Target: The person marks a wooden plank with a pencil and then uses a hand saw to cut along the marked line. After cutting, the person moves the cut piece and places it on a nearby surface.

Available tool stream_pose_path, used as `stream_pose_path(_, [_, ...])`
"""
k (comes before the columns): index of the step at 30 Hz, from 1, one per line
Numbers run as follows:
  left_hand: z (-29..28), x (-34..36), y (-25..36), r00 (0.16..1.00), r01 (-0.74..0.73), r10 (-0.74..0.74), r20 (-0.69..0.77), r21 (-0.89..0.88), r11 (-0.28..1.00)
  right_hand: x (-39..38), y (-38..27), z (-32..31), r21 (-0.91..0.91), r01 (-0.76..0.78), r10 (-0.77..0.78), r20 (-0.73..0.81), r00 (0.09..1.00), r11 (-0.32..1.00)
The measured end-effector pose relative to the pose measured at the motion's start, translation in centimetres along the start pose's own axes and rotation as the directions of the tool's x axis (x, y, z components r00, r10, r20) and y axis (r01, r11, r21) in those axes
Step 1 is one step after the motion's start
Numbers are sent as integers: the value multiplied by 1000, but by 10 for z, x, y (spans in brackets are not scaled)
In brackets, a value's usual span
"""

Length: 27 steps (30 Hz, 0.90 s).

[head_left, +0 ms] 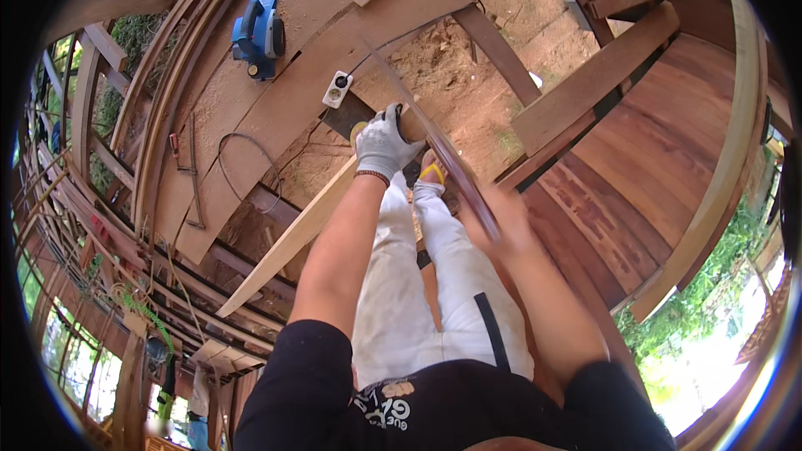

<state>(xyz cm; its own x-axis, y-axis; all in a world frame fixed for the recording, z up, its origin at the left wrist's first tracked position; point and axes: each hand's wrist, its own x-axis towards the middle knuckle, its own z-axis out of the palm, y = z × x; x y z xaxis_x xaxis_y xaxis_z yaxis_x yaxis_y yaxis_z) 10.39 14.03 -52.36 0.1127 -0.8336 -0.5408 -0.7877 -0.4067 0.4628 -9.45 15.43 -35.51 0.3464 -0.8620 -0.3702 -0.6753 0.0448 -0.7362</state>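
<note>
My left hand (pixel 386 144), in a pale grey work glove, is closed over the upper end of a long light wooden board (pixel 292 234). The board slants down to the left past my left forearm. A round yellowish patch (pixel 357 131) shows beside the glove; I cannot make out what it is. My bare right hand (pixel 494 215) is smeared by motion at the broad lower end of a long tapering brownish blade, which looks like a handsaw (pixel 443 146). Its handle is hidden. The blade passes just right of my gloved hand, its narrow tip pointing up and left.
A blue electric planer (pixel 260 38) rests on dusty brown boards at upper left. Near the glove lies a white socket block (pixel 337 89) with a plugged-in cord. A bar clamp (pixel 194 171) lies at left. Dirt shows through gaps. Curved reddish planking (pixel 618 192) stands right.
</note>
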Motion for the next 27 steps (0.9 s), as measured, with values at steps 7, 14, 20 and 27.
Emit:
stream_pose_path(7, [3, -1, 12, 1000, 7, -8, -15, -34, 999, -31, -2, -35, -213, 66, -62, 28, 998, 975])
stream_pose_path(14, [-3, 9, 2, 999, 39, -39, 13, 0, 999, -72, -48, -64, -588, -165, 392, 281, 876, 791])
stream_pose_path(20, [18, 2, 2, 998, -31, 29, -61, -31, 999, 13, 5, -16, -52, -1, 6, 81, 997, 999])
stream_pose_path(27, [9, 2, -2, 999, -6, 7, -36, 30, 1000, -94, -22, -69, -466, -110, 257, 265, 929, 878])
